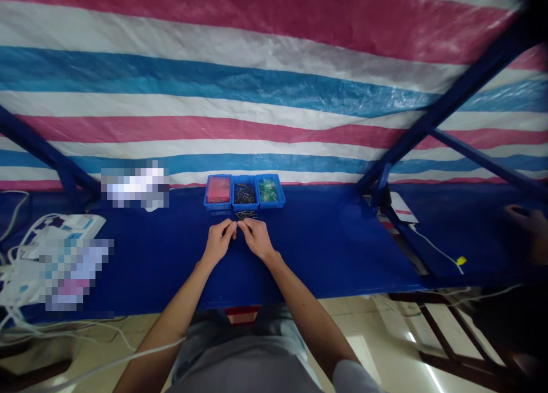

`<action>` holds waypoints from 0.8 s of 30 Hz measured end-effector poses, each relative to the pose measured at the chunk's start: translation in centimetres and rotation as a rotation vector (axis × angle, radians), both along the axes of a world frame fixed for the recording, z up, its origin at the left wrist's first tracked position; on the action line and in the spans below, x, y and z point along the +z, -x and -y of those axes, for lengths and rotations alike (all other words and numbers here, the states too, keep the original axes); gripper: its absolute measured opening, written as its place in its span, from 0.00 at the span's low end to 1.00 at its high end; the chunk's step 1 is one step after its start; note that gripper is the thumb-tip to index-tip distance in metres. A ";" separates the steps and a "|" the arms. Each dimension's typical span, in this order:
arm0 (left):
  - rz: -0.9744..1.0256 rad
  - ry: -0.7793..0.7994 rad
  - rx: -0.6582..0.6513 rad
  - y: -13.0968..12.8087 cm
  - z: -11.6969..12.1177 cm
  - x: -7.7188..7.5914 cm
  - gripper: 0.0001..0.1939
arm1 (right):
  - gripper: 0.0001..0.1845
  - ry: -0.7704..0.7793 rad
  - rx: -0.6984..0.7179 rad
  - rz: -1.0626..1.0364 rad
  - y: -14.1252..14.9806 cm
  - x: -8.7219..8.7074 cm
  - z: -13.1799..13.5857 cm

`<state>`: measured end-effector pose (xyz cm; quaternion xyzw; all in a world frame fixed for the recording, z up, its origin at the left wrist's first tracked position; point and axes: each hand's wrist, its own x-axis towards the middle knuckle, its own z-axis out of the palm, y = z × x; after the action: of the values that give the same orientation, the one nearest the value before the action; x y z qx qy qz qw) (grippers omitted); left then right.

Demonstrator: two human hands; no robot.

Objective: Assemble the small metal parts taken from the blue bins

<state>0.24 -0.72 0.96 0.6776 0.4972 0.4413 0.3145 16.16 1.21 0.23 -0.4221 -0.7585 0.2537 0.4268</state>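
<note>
My left hand and my right hand meet above the blue table, fingertips almost touching. Each is closed in a pinch; whatever lies between the fingers is too small to make out. Just beyond them is a loose pile of thin dark and brassy pieces, perhaps screws. Behind it three small blue bins stand side by side. The left bin holds flat pink-red packets. In the middle bin are many thin dark pieces. Green pieces, seemingly in clear plastic, fill the right bin.
Power strips and white cables crowd the table's left side. A blue metal frame rises at the right, beside a white device with a cable. Another person's hand is at the far right. Striped sheeting hangs behind.
</note>
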 end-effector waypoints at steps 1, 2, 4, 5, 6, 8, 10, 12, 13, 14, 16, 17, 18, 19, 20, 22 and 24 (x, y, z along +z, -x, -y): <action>0.001 0.005 -0.004 0.0 0.0 0.0 0.22 | 0.24 -0.008 0.004 -0.013 -0.1 0.0 0.0; 0.003 0.010 -0.008 0.0 0.0 0.0 0.22 | 0.22 -0.010 0.013 -0.029 -0.2 0.0 0.0; 0.015 0.023 -0.009 -0.1 -0.1 0.0 0.22 | 0.18 -0.001 0.029 -0.063 -0.4 0.0 -0.1; 0.023 0.030 -0.007 -0.1 -0.1 0.0 0.22 | 0.16 0.008 0.034 -0.078 -0.4 0.1 -0.1; 0.032 0.038 -0.006 -0.1 -0.2 0.0 0.22 | 0.14 0.020 0.039 -0.092 -0.5 0.1 -0.1; 0.049 0.052 0.000 0.0 -0.2 -0.1 0.23 | 0.13 0.047 0.052 -0.113 -0.5 0.1 -0.1; 0.062 0.064 0.001 0.1 -0.2 -0.1 0.24 | 0.12 0.066 0.065 -0.134 -0.6 0.1 -0.1; 0.073 0.073 -0.001 0.2 -0.1 -0.2 0.25 | 0.10 0.074 0.070 -0.153 -0.7 0.0 -0.1; 0.078 0.079 -0.003 0.2 -0.1 -0.2 0.25 | 0.10 0.075 0.070 -0.158 -0.8 -0.1 -0.2; 0.085 0.087 -0.006 0.2 -0.1 -0.3 0.25 | 0.10 0.076 0.070 -0.160 -0.8 -0.2 -0.2; 0.105 0.107 -0.010 0.2 -0.1 -0.4 0.25 | 0.11 0.074 0.071 -0.157 -1.0 -0.4 -0.2; 0.120 0.120 -0.012 0.2 -0.2 -0.4 0.25 | 0.12 0.069 0.072 -0.155 -1.0 -0.4 -0.2; 0.136 0.134 -0.014 0.2 -0.2 -0.5 0.25 | 0.12 0.063 0.074 -0.154 -1.1 -0.5 -0.3; 0.151 0.147 -0.015 0.1 -0.3 -0.5 0.25 | 0.13 0.056 0.076 -0.152 -1.1 -0.6 -0.3; 0.163 0.158 -0.018 0.1 -0.3 -0.6 0.25 | 0.14 0.048 0.079 -0.151 -1.1 -0.6 -0.3; 0.173 0.172 -0.028 0.1 -0.4 -0.7 0.25 | 0.15 0.025 0.083 -0.148 -1.1 -0.7 -0.3; 0.174 0.177 -0.038 0.1 -0.5 -0.8 0.26 | 0.16 -0.009 0.087 -0.140 -1.2 -0.7 -0.3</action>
<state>0.09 -0.24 0.19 0.6158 0.4919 0.4469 0.4232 17.31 1.54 -0.52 -0.3679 -0.7457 0.2975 0.4691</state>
